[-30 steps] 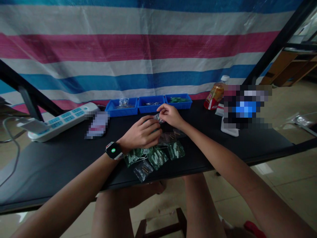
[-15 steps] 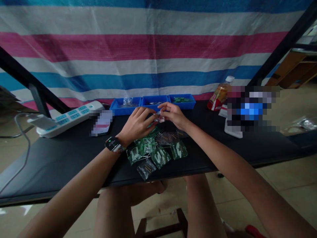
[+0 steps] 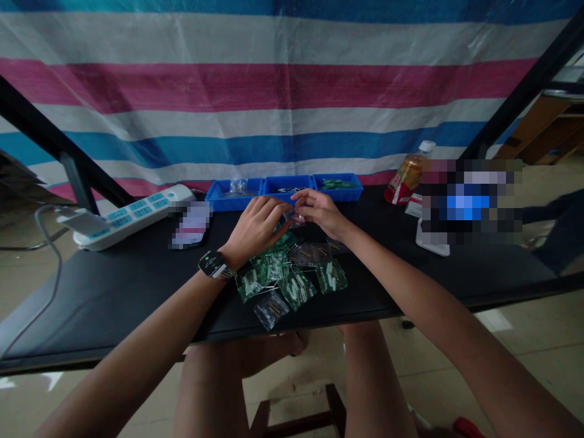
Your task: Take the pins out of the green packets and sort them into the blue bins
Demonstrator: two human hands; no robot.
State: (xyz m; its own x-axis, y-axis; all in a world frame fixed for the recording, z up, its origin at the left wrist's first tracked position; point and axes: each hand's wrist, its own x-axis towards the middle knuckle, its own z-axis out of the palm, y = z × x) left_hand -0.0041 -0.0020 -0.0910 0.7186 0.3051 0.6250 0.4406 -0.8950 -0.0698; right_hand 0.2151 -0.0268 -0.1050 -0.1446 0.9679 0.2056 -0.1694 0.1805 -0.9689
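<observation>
Both my left hand (image 3: pixel 261 225) and my right hand (image 3: pixel 322 213) are closed at the fingertips on a small clear plastic bag (image 3: pixel 297 217), held between them just in front of the blue bins. What the bag contains is too small to make out. Below my hands lies a pile of small packets: green-tinted packets (image 3: pixel 295 287) with white pieces, a clear packet (image 3: pixel 272 309) with thin brass-coloured pins, and dark packets (image 3: pixel 310 250) with similar pins. Part of the pile is hidden under my left hand.
Three joined blue bins (image 3: pixel 287 190) stand along the back, holding clear bags, metal pieces and green packets. Leftward are a white power strip (image 3: pixel 137 216) and a phone (image 3: pixel 191 225). A drink bottle (image 3: pixel 405 176) and a white device (image 3: pixel 432 238) stand on the right.
The view has shifted slightly. My left fingers have curled closer around the bag, while my right hand keeps nearly the same pose. A dark-clothed shape has appeared at the far right.
</observation>
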